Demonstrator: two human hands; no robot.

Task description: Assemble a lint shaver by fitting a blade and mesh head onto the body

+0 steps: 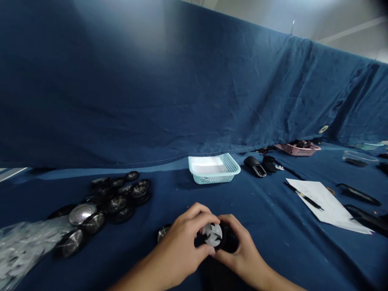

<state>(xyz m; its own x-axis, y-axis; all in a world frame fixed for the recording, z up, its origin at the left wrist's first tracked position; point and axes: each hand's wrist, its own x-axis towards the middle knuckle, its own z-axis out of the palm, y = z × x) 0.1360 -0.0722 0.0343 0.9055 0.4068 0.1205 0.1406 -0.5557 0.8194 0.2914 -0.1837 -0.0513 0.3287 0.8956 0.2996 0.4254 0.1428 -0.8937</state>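
Note:
My left hand (182, 242) and my right hand (239, 250) meet low in the middle of the view, over a blue-covered table (266, 218). Together they grip a black round part (228, 241) with a small white fan-shaped piece (212, 234) on its face. My left thumb and fingers pinch the white piece. The fingers of my right hand wrap round the black part from the right. Another round metal-mesh part (163, 232) lies just left of my left hand, partly hidden.
A heap of several round black and mesh parts (106, 202) lies at left, next to clear plastic bags (21, 246). A pale green basket (214, 167) stands behind my hands. At right: paper with a pen (325, 202), black parts (260, 165), a pink basket (297, 148).

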